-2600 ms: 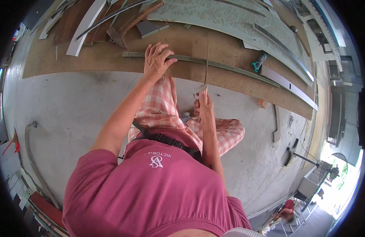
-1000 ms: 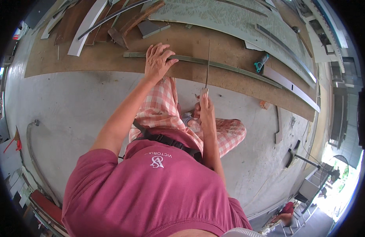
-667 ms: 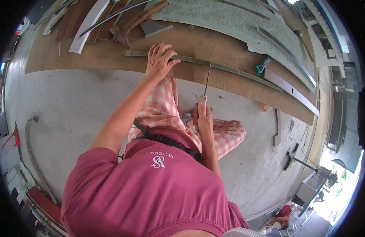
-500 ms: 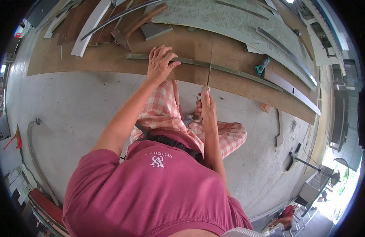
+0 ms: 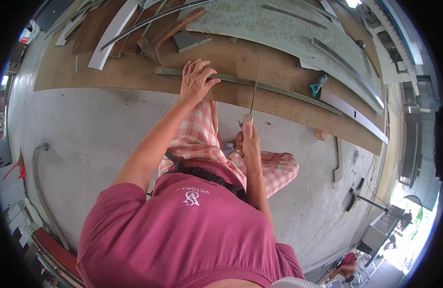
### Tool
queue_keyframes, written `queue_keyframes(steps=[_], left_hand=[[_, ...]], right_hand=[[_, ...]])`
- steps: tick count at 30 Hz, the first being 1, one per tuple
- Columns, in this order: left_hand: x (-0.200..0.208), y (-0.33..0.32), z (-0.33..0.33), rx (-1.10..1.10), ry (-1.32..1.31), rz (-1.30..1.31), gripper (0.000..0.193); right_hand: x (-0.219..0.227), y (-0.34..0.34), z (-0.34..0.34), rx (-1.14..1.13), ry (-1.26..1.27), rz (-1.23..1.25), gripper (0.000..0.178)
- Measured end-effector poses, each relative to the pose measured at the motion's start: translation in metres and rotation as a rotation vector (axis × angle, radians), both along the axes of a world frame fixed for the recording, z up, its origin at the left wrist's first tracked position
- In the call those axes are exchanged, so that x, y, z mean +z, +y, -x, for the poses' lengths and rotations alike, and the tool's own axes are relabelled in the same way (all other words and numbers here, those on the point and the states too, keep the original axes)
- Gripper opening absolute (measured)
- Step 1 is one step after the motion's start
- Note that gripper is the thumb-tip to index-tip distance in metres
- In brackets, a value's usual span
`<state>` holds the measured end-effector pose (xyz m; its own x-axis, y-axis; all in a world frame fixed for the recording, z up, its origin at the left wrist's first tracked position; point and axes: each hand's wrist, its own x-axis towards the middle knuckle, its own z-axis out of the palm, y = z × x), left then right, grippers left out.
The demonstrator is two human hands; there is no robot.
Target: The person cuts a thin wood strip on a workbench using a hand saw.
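Observation:
A long, narrow greenish strip [image 5: 276, 88] lies crosswise on the brown board. My left hand [image 5: 195, 85] is closed over it near its left end, fingers on the far side and thumb pointing right along it. My right hand [image 5: 250, 139] is wrapped round the handle of a handsaw, in front of the board's near edge. The thin saw blade [image 5: 255, 91], seen almost edge-on, points away from me and crosses the strip to the right of my left hand. Whether its teeth are cut into the strip is too small to tell.
Beyond the strip lie a wooden-handled hammer [image 5: 152, 46], grey offcuts [image 5: 189, 41] and a pale green patterned sheet [image 5: 279, 36]. A teal-handled tool [image 5: 319, 84] and a white strip [image 5: 358, 116] rest at right. The brown board [image 5: 106, 77] borders the grey floor [image 5: 96, 129].
My right hand has drawn the saw back toward my body, so less of the blade reaches past the strip. My left hand stays on the strip.

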<state>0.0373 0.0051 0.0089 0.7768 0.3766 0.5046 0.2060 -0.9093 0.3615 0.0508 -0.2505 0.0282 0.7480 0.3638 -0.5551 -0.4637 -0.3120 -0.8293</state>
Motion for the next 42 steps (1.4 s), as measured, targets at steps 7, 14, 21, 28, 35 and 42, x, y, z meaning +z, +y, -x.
queue_keyframes(steps=[7, 14, 21, 28, 35, 42], left_hand=[[-0.004, 0.004, 0.0, 0.008, -0.036, -0.026, 0.031], [-0.005, -0.002, 0.002, 0.001, -0.017, 0.016, 0.029], [-0.001, -0.001, -0.003, -0.004, -0.048, -0.009, 0.031], [-0.004, 0.001, 0.0, 0.003, -0.022, -0.007, 0.031], [-0.003, 0.001, -0.002, -0.01, -0.037, 0.009, 0.03], [-0.003, 0.0, 0.002, -0.005, -0.023, -0.014, 0.03]], right_hand=[[0.007, -0.004, 0.006, 0.017, -0.02, -0.018, 0.038], [0.002, -0.003, 0.009, 0.023, 0.019, -0.039, 0.039], [0.001, -0.004, 0.013, 0.055, -0.009, -0.064, 0.041], [-0.007, -0.018, 0.029, 0.043, -0.033, -0.087, 0.039], [0.009, 0.003, -0.002, -0.011, 0.024, -0.026, 0.047], [0.004, -0.015, 0.019, 0.019, 0.022, -0.039, 0.043]])
